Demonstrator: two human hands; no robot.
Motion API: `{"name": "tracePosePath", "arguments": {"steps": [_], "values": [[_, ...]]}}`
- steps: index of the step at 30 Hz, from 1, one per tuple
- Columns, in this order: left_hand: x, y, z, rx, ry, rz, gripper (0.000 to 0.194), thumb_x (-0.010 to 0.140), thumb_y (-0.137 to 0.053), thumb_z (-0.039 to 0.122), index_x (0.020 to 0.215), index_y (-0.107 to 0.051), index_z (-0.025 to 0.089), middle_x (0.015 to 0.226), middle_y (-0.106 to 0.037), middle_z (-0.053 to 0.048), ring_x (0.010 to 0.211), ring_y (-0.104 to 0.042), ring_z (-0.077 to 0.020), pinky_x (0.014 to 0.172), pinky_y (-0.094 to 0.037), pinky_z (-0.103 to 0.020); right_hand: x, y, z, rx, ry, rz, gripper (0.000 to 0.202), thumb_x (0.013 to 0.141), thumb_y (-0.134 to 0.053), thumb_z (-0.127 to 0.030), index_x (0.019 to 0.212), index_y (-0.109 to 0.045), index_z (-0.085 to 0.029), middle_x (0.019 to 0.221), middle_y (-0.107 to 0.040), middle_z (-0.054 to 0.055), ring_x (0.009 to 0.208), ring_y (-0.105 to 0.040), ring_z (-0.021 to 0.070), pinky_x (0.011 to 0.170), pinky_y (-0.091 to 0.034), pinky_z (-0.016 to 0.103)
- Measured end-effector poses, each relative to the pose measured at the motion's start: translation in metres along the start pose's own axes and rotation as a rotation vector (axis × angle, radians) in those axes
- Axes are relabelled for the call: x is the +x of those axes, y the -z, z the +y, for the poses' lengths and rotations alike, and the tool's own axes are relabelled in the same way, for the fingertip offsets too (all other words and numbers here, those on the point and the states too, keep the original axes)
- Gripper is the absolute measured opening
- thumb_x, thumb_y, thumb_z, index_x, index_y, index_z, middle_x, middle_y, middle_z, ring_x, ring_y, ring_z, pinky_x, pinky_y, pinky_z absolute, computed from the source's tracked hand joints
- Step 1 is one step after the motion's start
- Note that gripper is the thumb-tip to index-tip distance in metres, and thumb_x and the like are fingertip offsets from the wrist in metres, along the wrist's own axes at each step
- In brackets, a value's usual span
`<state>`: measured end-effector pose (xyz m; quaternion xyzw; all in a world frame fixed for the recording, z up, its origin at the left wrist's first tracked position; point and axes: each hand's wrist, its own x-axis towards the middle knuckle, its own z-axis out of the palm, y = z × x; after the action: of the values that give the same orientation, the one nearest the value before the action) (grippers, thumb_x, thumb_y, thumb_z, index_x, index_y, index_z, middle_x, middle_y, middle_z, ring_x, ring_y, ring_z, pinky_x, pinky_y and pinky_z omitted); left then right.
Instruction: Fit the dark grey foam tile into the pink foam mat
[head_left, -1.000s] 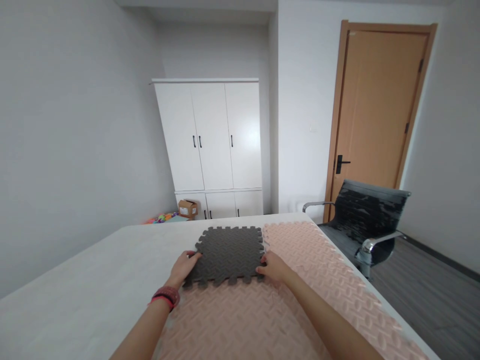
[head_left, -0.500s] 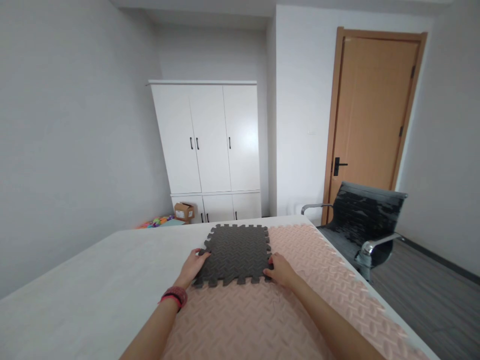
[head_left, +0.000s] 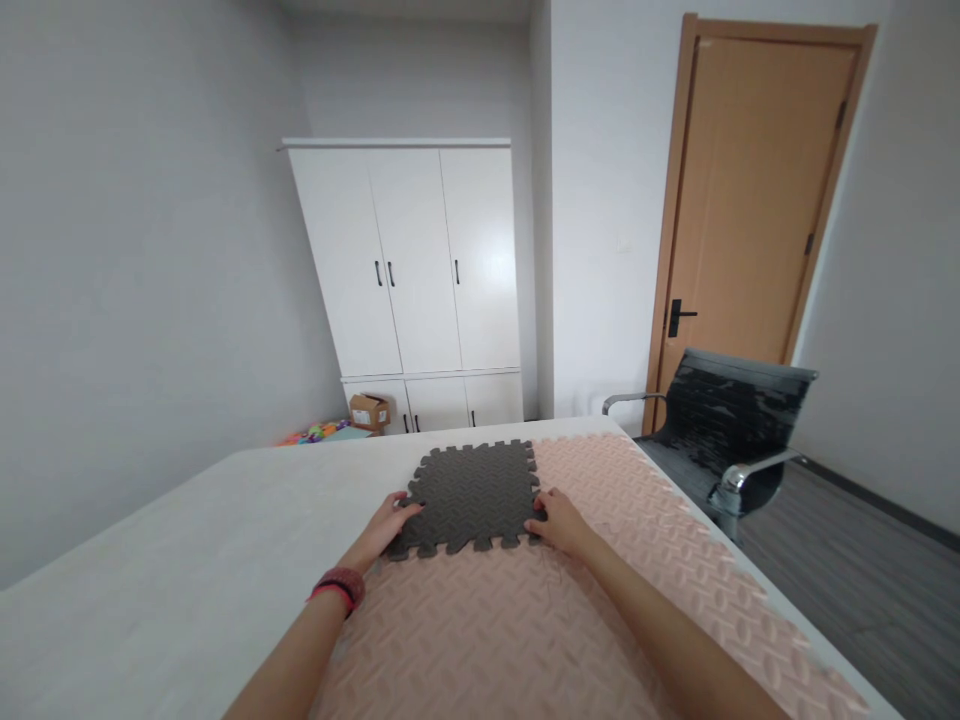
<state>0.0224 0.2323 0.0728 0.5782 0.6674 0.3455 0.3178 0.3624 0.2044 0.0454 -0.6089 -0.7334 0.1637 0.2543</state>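
A dark grey foam puzzle tile lies flat on the white mattress, its right toothed edge against a pink foam tile and its near edge overlapping another pink tile. My left hand presses on the grey tile's near left corner, fingers laid flat. My right hand rests on the near right corner, where grey and pink tiles meet. Red and dark bands circle my left wrist.
A white wardrobe stands against the far wall, with a small cardboard box and coloured toys on the floor beside it. A black office chair sits right of the bed, before a closed wooden door.
The grey tile has shifted right and away, closing up against the pink tile on the right. Both hands moved with it, and the camera tipped slightly.
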Motion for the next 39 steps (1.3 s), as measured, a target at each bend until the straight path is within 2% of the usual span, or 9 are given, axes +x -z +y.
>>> {"name": "tracePosePath", "arguments": {"steps": [5, 9, 12, 15, 21, 25, 30, 36, 39], "values": [[0.002, -0.003, -0.003, 0.068, -0.045, -0.037, 0.052, 0.081, -0.05, 0.042, 0.123, -0.04, 0.013, 0.091, -0.063, -0.005, 0.076, -0.062, -0.0159, 0.073, -0.05, -0.034, -0.001, 0.005, -0.001, -0.006, 0.021, 0.005, 0.033, 0.07, -0.066, -0.038, 0.095, -0.063, -0.017, 0.101, -0.061, 0.008, 0.094, -0.056, 0.0194, 0.078, -0.039, 0.027], [-0.002, 0.0, -0.009, 0.193, -0.158, -0.092, 0.045, 0.076, -0.049, 0.027, 0.119, -0.046, 0.013, 0.108, -0.063, -0.009, 0.087, -0.063, -0.0158, 0.081, -0.05, -0.032, -0.002, 0.008, 0.001, 0.0, 0.046, 0.006, 0.03, 0.069, -0.066, -0.036, 0.092, -0.065, -0.017, 0.098, -0.063, 0.008, 0.09, -0.058, 0.0201, 0.077, -0.039, 0.028], [-0.012, 0.0, -0.013, 0.371, -0.24, -0.058, 0.05, 0.069, -0.054, 0.024, 0.118, -0.051, 0.014, 0.115, -0.061, -0.012, 0.103, -0.058, -0.0235, 0.093, -0.044, -0.038, -0.002, 0.01, 0.005, 0.019, 0.072, -0.015, 0.03, 0.068, -0.066, -0.035, 0.093, -0.067, -0.018, 0.096, -0.064, 0.007, 0.086, -0.058, 0.0194, 0.076, -0.04, 0.028], [-0.022, -0.003, -0.015, 0.533, -0.296, -0.016, 0.055, 0.07, -0.055, 0.027, 0.122, -0.05, 0.011, 0.122, -0.058, -0.017, 0.114, -0.05, -0.0305, 0.1, -0.037, -0.044, -0.004, 0.013, 0.01, 0.055, 0.088, -0.036, 0.035, 0.069, -0.065, -0.034, 0.099, -0.066, -0.016, 0.097, -0.064, 0.008, 0.084, -0.058, 0.0185, 0.076, -0.042, 0.028], [-0.034, -0.008, -0.015, 0.661, -0.329, -0.006, 0.048, 0.082, -0.042, 0.035, 0.124, -0.049, 0.012, 0.12, -0.06, -0.014, 0.109, -0.055, -0.0252, 0.097, -0.04, -0.037, -0.001, 0.015, 0.021, 0.119, 0.095, -0.097, 0.04, 0.066, -0.066, -0.029, 0.103, -0.065, -0.016, 0.095, -0.063, 0.006, 0.084, -0.059, 0.0174, 0.074, -0.044, 0.026], [-0.039, -0.011, -0.011, 0.707, -0.34, 0.003, 0.048, 0.082, -0.044, 0.041, 0.122, -0.05, 0.014, 0.119, -0.061, -0.013, 0.108, -0.056, -0.0254, 0.095, -0.041, -0.036, 0.003, 0.013, 0.022, 0.114, 0.083, -0.109, 0.042, 0.064, -0.065, -0.027, 0.104, -0.065, -0.015, 0.093, -0.064, 0.006, 0.082, -0.058, 0.0181, 0.073, -0.045, 0.027], [-0.045, -0.017, -0.008, 0.735, -0.36, 0.005, 0.046, 0.085, -0.039, 0.039, 0.121, -0.05, 0.014, 0.125, -0.057, -0.013, 0.111, -0.054, -0.0237, 0.097, -0.04, -0.035, 0.002, 0.014, 0.017, 0.078, 0.09, -0.103, 0.042, 0.064, -0.064, -0.022, 0.105, -0.064, -0.014, 0.096, -0.063, 0.006, 0.082, -0.057, 0.017, 0.075, -0.045, 0.026], [-0.051, -0.024, -0.008, 0.77, -0.323, 0.036, 0.049, 0.086, -0.041, 0.034, 0.128, -0.042, 0.009, 0.13, -0.05, -0.017, 0.114, -0.052, -0.0228, 0.098, -0.04, -0.034, -0.002, 0.016, 0.012, 0.006, 0.093, -0.102, 0.043, 0.066, -0.063, -0.021, 0.108, -0.062, -0.014, 0.097, -0.062, 0.007, 0.085, -0.058, 0.0168, 0.076, -0.044, 0.024], [-0.055, -0.027, -0.008, 0.806, -0.316, 0.044, 0.048, 0.087, -0.043, 0.032, 0.129, -0.041, 0.01, 0.131, -0.048, -0.017, 0.117, -0.05, -0.0222, 0.098, -0.04, -0.035, -0.004, 0.016, 0.008, -0.054, 0.105, -0.095, 0.04, 0.068, -0.061, -0.022, 0.108, -0.061, -0.015, 0.099, -0.062, 0.008, 0.089, -0.058, 0.0177, 0.078, -0.044, 0.025]]}}
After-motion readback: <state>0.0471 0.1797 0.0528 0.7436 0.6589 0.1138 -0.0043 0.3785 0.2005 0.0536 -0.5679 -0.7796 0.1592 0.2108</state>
